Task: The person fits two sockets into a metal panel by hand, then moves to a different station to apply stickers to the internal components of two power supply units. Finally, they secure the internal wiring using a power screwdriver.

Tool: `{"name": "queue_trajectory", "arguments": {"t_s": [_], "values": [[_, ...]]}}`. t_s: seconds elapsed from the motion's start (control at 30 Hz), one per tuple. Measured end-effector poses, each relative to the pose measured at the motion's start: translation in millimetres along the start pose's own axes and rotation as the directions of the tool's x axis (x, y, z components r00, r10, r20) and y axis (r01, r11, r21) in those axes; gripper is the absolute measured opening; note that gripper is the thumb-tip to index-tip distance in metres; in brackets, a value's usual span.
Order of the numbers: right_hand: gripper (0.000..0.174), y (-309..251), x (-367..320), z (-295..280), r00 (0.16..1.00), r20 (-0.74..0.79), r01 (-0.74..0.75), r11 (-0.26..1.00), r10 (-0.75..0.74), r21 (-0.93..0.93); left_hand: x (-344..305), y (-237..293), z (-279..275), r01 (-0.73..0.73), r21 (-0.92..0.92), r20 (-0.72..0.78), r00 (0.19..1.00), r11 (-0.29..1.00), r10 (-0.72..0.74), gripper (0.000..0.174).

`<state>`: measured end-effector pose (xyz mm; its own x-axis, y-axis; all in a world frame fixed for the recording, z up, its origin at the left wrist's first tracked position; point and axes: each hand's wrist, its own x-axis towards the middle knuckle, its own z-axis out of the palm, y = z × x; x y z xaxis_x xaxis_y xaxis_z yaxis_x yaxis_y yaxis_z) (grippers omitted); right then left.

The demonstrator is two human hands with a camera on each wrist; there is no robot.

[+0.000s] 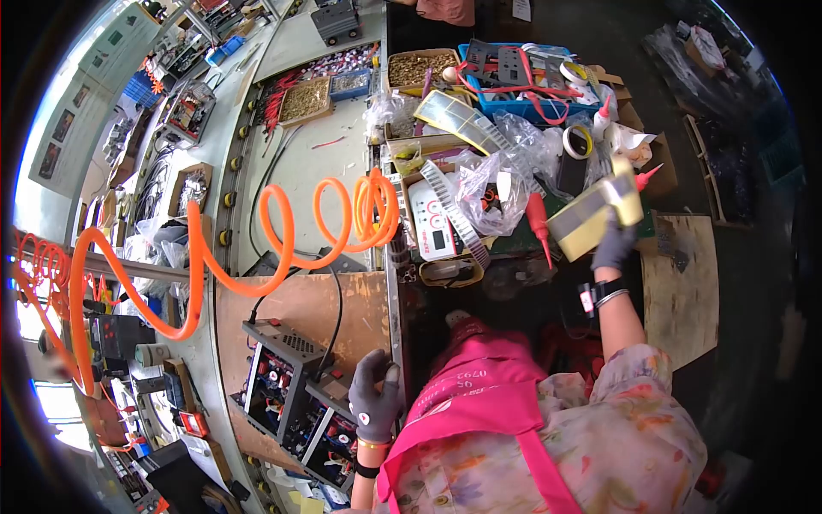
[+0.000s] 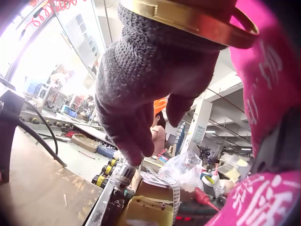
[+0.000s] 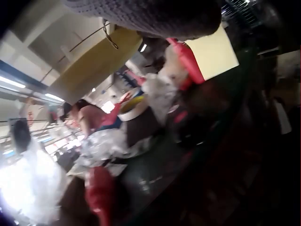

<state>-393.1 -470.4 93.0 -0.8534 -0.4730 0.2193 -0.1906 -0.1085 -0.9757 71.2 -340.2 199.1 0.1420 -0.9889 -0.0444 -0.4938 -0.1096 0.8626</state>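
The right hand (image 1: 615,244), in a grey glove, grips a pale yellow cardboard piece (image 1: 579,224) above the right end of the cluttered bench. In the right wrist view the yellowish piece (image 3: 96,63) extends from below the gloved fingers (image 3: 164,16). Over the board's edge, beside two open grey device housings (image 1: 287,377), the gloved left hand (image 1: 374,398) hangs with its fingers loosely bent and nothing in them. The left wrist view shows the left hand (image 2: 150,70) above the metal rail.
An orange coiled hose (image 1: 278,231) spans the bench. Red glue bottles (image 1: 538,216), tape rolls (image 1: 577,142), plastic bags (image 1: 492,193), a white control box (image 1: 432,227) and a blue crate (image 1: 514,107) crowd the area beside the right hand. A wooden board (image 1: 682,295) lies at the right.
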Motion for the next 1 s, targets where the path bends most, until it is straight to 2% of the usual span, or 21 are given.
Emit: {"name": "queue_trajectory", "arguments": {"t_s": [0.03, 0.07, 0.1, 0.13, 0.17, 0.23, 0.27, 0.37, 0.4, 0.5, 0.53, 0.57, 0.67, 0.7, 0.77, 0.87, 0.97, 1.0], "values": [[0.036, 43, 30, -32, 0.977, -0.205, -0.096, 0.983, 0.063, -0.158, -2, -1, 1, 0.005, 0.025, 0.006, 1.000, 1.000, -0.006, 0.029], [0.039, 93, 55, -67, 0.946, -0.284, -0.186, 0.979, 0.155, -0.085, -2, 0, 3, 0.012, 0.051, 0.012, 1.000, 0.999, -0.013, 0.028], [0.041, 96, 52, -78, 0.953, -0.261, -0.172, 0.984, 0.157, -0.037, -2, 2, 5, 0.030, 0.053, 0.026, 0.999, 0.998, -0.031, 0.026], [0.041, 146, 68, -108, 0.950, -0.268, -0.199, 0.971, 0.158, -0.134, -2, 5, 6, 0.049, 0.058, 0.040, 0.998, 0.997, -0.051, 0.025], [0.043, 134, 61, -115, 0.905, -0.214, -0.416, 0.869, 0.367, -0.269, -3, 7, 8, 0.069, 0.066, 0.054, 0.996, 0.995, -0.072, 0.024], [0.041, 166, 58, -137, 0.976, -0.124, -0.214, 0.873, 0.177, -0.439, -1, 5, 11, 0.062, 0.069, 0.067, 0.996, 0.996, -0.067, 0.023], [0.040, 182, 62, -145, 0.981, -0.134, -0.188, 0.880, 0.143, -0.437, 0, 5, 12, 0.058, 0.074, 0.074, 0.995, 0.996, -0.064, 0.023], [0.041, 164, 57, -146, 0.965, -0.236, -0.250, 0.684, 0.117, -0.686, 5, 11, 14, 0.056, 0.102, 0.075, 0.995, 0.993, -0.064, 0.022], [0.042, 146, 53, -142, 0.955, -0.269, -0.275, 0.714, 0.124, -0.644, 7, 11, 14, 0.046, 0.103, 0.077, 0.996, 0.994, -0.054, 0.021], [0.042, 140, 52, -138, 0.978, -0.209, -0.158, 0.655, -0.001, -0.739, 10, 14, 16, 0.009, 0.189, 0.058, 0.998, 0.982, -0.020, 0.020], [0.044, 129, 52, -130, 0.978, -0.191, -0.194, 0.679, 0.080, -0.708, 10, 15, 17, 0.020, 0.179, 0.062, 0.998, 0.984, -0.031, 0.019], [0.043, 156, 59, -137, 0.981, -0.157, -0.185, 0.790, 0.114, -0.584, 9, 14, 17, 0.030, 0.169, 0.067, 0.997, 0.985, -0.042, 0.019], [0.042, 152, 58, -115, 0.978, -0.119, -0.209, 0.819, 0.172, -0.534, 12, 12, 21, 0.021, 0.154, 0.079, 0.996, 0.988, -0.034, 0.017], [0.041, 141, 53, -103, 0.965, -0.097, -0.259, 0.840, 0.242, -0.477, 12, 11, 21, 0.014, 0.151, 0.083, 0.996, 0.988, -0.027, 0.016], [0.036, 167, 57, -98, 0.981, -0.098, -0.192, 0.881, 0.166, -0.433, 15, 14, 23, -0.010, 0.155, 0.092, 0.996, 0.988, -0.004, 0.016], [0.025, 101, 48, -69, 0.895, -0.105, -0.431, 0.777, 0.435, -0.460, 18, 16, 25, -0.023, 0.161, 0.100, 0.995, 0.987, 0.007, 0.016], [0.016, 126, 57, -63, 0.850, -0.033, -0.501, 0.788, 0.526, -0.359, 19, 14, 25, -0.046, 0.176, 0.108, 0.994, 0.983, 0.028, 0.017], [0.011, 124, 58, -59, 0.801, 0.025, -0.563, 0.767, 0.598, -0.310, 19, 12, 25, -0.056, 0.183, 0.110, 0.993, 0.981, 0.037, 0.018]]}}
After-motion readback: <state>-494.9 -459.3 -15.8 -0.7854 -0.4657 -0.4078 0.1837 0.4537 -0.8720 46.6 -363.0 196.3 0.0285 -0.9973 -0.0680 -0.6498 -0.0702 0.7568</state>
